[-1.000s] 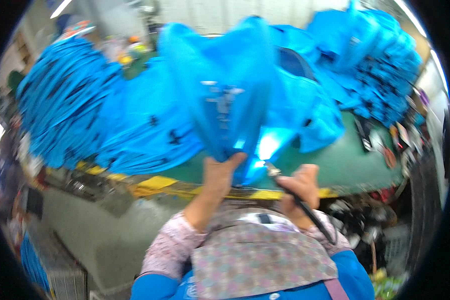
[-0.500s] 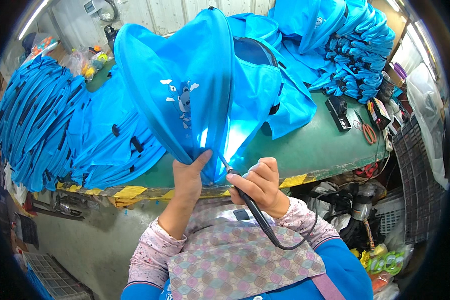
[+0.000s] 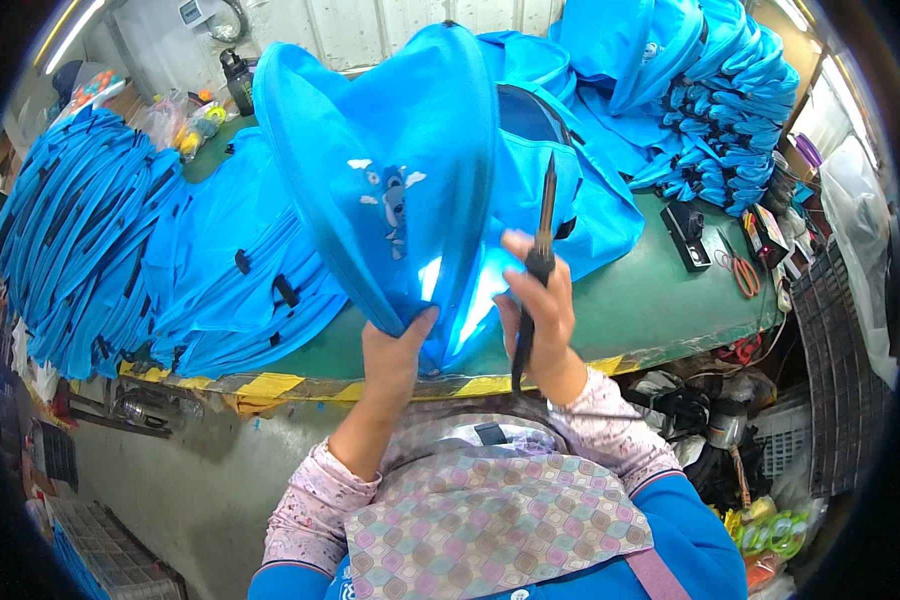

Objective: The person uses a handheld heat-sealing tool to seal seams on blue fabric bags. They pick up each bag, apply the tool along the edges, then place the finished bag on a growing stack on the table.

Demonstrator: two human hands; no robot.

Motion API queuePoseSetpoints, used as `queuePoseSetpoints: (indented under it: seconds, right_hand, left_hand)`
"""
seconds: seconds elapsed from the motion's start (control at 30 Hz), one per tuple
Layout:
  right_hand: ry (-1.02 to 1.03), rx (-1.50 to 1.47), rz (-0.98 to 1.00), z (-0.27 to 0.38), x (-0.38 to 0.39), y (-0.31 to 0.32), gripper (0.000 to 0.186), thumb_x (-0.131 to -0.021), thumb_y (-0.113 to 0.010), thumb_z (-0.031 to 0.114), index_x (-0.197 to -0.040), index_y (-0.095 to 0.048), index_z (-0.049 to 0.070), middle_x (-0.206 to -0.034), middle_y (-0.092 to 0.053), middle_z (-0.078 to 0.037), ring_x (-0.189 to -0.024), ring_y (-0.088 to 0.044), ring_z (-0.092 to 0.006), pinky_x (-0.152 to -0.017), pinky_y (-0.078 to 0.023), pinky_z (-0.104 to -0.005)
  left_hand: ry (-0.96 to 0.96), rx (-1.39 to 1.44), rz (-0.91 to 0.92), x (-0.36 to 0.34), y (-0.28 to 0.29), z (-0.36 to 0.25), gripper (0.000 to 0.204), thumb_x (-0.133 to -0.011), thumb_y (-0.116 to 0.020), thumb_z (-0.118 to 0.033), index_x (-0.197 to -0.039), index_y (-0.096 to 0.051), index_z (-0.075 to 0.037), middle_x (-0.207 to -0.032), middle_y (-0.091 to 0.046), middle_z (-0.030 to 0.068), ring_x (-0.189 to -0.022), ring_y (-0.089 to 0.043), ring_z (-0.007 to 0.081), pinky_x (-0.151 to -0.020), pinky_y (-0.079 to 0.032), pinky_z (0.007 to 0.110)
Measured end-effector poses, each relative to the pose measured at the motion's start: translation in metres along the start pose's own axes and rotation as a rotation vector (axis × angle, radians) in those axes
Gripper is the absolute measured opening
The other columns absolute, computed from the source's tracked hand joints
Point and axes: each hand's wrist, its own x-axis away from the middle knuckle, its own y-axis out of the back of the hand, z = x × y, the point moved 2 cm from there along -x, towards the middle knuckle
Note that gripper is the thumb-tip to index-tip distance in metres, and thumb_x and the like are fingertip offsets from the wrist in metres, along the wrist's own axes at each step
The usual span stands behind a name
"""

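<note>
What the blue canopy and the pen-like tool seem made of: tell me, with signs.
Blue canopy: probably thin synthetic fabric, smooth with soft sheen; it bends in folds.
Pen-like tool: its shaft looks metal, with a brownish sheen; its dull black handle could be plastic or rubber.

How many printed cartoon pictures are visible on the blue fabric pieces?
2: one large print on the curved blue piece held by the left hand, one small print on the farther blue piece at the upper right. More may be hidden in the folds.
</note>
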Motion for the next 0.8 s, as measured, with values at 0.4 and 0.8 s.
queuePoseSetpoints:
  seconds: [0.4,0.8]
  right_hand:
    - [-0.081,0.17,0.099,0.002,-0.024,-0.009,0.073,-0.072,-0.087,0.008,-0.135,-0.049,0.007,-0.139,-0.056,-0.022,-0.114,-0.055,-0.0355,-0.097,-0.043,-0.0432]
    - [0.087,-0.153,0.133,0.045,-0.007,0.021,0.036,-0.075,-0.073,0.009,-0.111,-0.068,0.005,-0.065,-0.057,0.002,-0.059,-0.049,-0.0175,-0.062,-0.037,-0.0337]
  left_hand:
    - [-0.043,0.093,0.105,0.007,0.008,0.019,0.017,-0.094,-0.068,-0.006,-0.109,-0.063,-0.001,-0.097,-0.067,0.0021,-0.088,-0.058,0.0071,-0.08,-0.046,0.023]
    - [-0.104,0.336,-0.035,0.007,-0.013,0.015,0.019,-0.092,-0.071,-0.005,-0.103,-0.056,-0.005,-0.1,-0.066,0.004,-0.091,-0.062,0.0102,-0.082,-0.048,0.025]
